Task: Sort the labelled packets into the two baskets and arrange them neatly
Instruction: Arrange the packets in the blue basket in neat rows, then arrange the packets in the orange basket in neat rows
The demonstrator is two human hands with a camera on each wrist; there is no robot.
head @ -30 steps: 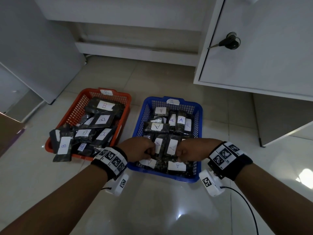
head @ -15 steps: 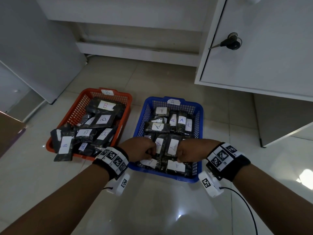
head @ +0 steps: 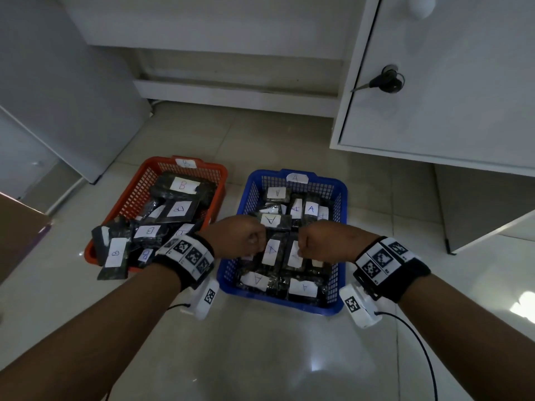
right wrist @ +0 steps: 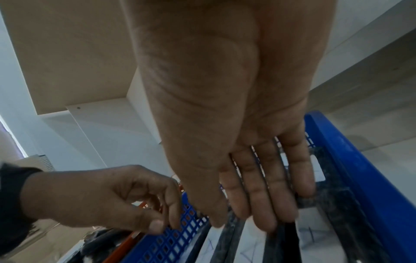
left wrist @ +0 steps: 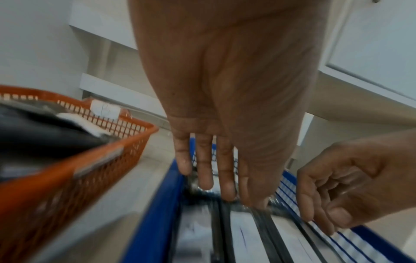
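Note:
The blue basket (head: pixel 344 198) holds black packets labelled A (head: pixel 272 250) in rows. Both my hands hover over its middle, fingers pointing down. My left hand (head: pixel 246 238) touches the packets near the left wall with its fingertips (left wrist: pixel 227 192). My right hand (head: pixel 314 241) rests its fingertips (right wrist: pixel 263 220) on the packets beside it. Neither hand visibly holds a packet. The orange basket (head: pixel 157 164) at the left holds a loose heap of packets labelled B (head: pixel 182 185). One B packet (head: pixel 115 253) hangs over its front corner.
A white cabinet door (head: pixel 463 96) with a key in its lock (head: pixel 388 82) stands at the back right, overhanging the floor. A brown board (head: pixel 17 227) sits at the far left. Glossy floor tiles (head: pixel 260 357) lie in front of the baskets.
Both hands have shifted slightly farther over the blue basket, side by side. The packets and baskets look the same.

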